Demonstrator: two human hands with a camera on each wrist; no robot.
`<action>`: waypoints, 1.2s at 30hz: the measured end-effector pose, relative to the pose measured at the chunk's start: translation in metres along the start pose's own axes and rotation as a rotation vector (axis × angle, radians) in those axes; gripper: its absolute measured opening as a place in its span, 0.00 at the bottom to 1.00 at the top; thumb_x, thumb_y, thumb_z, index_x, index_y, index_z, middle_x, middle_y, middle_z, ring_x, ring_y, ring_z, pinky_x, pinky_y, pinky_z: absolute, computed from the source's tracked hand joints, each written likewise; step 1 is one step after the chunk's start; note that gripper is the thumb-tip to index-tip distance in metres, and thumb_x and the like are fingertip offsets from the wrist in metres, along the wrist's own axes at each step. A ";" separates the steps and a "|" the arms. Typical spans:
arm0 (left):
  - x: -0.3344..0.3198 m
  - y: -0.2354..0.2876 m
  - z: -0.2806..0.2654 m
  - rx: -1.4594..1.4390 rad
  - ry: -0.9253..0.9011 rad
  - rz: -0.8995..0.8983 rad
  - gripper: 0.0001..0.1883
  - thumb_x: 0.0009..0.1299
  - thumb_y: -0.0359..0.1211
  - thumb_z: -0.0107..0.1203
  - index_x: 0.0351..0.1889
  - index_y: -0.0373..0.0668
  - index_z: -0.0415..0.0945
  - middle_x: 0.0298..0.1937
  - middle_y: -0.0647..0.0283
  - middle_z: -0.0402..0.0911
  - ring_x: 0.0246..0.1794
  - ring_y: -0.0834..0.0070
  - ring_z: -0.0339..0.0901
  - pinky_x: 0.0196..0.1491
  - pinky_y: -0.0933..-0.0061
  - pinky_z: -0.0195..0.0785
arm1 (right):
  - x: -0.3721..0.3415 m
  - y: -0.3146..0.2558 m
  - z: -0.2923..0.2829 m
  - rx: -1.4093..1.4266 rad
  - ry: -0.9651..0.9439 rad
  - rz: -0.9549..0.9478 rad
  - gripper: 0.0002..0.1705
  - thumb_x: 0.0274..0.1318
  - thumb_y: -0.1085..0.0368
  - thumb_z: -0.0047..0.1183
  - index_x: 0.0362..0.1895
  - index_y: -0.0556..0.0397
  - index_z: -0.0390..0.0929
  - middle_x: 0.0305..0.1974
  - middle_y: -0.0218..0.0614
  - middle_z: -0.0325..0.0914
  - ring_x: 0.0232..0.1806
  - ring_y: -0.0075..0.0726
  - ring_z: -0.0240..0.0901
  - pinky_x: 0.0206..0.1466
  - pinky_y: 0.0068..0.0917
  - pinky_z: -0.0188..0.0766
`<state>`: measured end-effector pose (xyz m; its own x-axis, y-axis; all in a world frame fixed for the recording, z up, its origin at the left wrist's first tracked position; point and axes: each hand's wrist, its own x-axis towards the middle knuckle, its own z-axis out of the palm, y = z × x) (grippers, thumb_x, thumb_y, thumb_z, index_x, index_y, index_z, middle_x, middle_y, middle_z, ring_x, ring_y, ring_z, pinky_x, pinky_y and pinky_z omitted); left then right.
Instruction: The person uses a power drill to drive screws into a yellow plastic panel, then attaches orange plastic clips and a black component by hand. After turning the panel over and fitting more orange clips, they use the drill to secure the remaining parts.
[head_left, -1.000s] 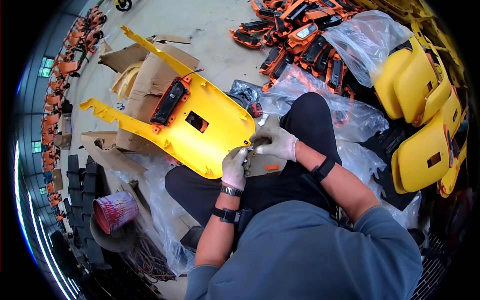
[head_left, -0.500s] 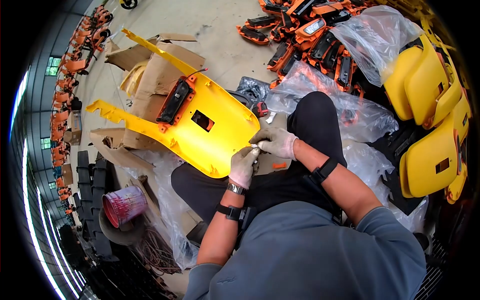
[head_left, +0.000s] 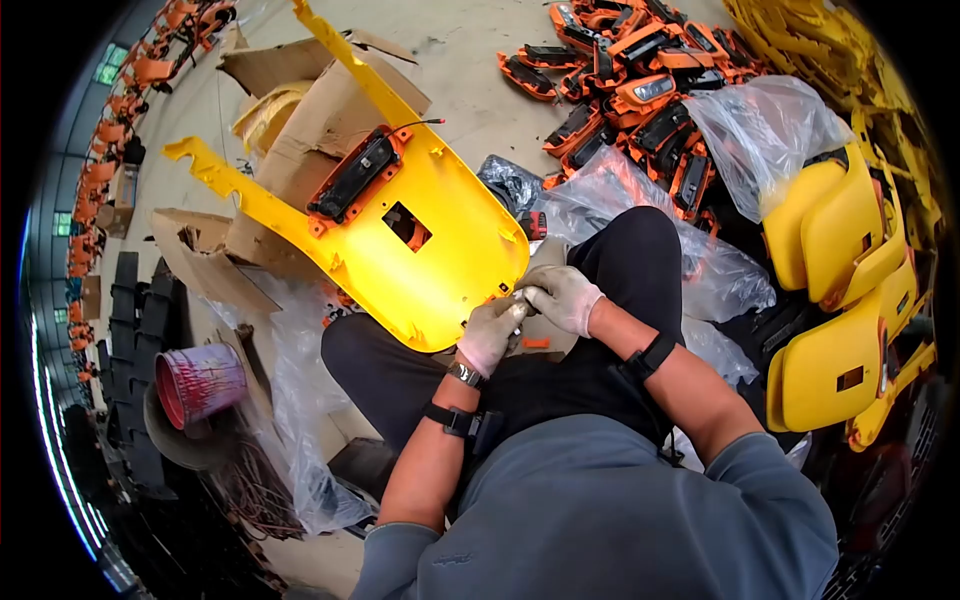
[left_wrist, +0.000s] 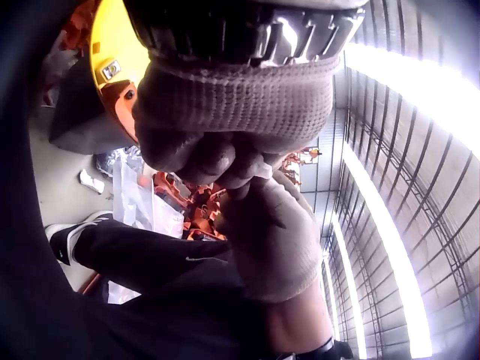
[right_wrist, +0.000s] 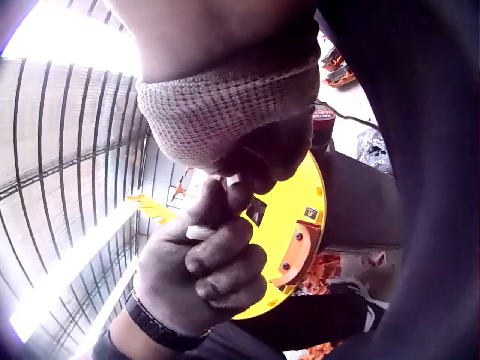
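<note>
Both gloved hands meet beside the near end of a yellow panel (head_left: 455, 230). The left hand (head_left: 490, 335) has its fingers curled round a small pale piece (right_wrist: 199, 232). Touching it, the right hand (head_left: 563, 298) pinches at a pale bit (right_wrist: 233, 180) between its fingertips; whether this is the same piece I cannot tell. In the left wrist view a whitish tip (left_wrist: 262, 172) shows between the hands. An orange bracket (right_wrist: 296, 255) with dark screws sits at the panel's end. A black module in an orange frame (head_left: 355, 178) lies on the panel.
Cardboard (head_left: 300, 165) lies under the panel's far side. A small orange part (head_left: 536, 343) is between the legs. Around are a stained bucket (head_left: 205, 380), clear plastic (head_left: 765, 130), piled orange-black units (head_left: 650, 90) and stacked yellow panels (head_left: 830, 385).
The head view has shifted. The right hand's fingers have drawn in closer over the left fingertips, and both hands stay together beside the panel's end.
</note>
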<state>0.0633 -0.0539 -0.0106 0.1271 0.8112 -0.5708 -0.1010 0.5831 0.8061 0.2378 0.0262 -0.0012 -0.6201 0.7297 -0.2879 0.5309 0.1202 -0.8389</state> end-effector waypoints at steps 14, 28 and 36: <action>-0.016 0.025 -0.174 -0.077 1.154 0.523 0.12 0.71 0.31 0.56 0.47 0.32 0.78 0.31 0.65 0.79 0.23 0.82 0.71 0.26 0.80 0.64 | 0.052 0.012 0.010 -0.165 0.508 0.076 0.14 0.62 0.63 0.48 0.45 0.55 0.81 0.44 0.45 0.80 0.49 0.50 0.76 0.56 0.37 0.70; 0.008 -0.013 -0.200 0.156 0.982 0.117 0.14 0.66 0.30 0.57 0.44 0.26 0.79 0.36 0.49 0.85 0.32 0.65 0.81 0.39 0.68 0.71 | 0.051 0.014 0.027 -0.020 0.502 0.164 0.14 0.59 0.64 0.52 0.46 0.59 0.80 0.45 0.46 0.80 0.49 0.48 0.77 0.56 0.36 0.70; 0.018 -0.008 -0.203 0.272 1.096 0.189 0.13 0.61 0.34 0.56 0.32 0.29 0.79 0.30 0.44 0.83 0.30 0.57 0.82 0.38 0.63 0.72 | 0.061 0.022 -0.001 -0.168 0.357 0.128 0.28 0.58 0.61 0.56 0.61 0.59 0.72 0.56 0.49 0.74 0.57 0.47 0.73 0.62 0.35 0.67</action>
<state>-0.1341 -0.0348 -0.0591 -0.8093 0.5656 -0.1588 0.2065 0.5269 0.8244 0.2121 0.0744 -0.0371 -0.3189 0.9302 -0.1819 0.6964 0.0997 -0.7107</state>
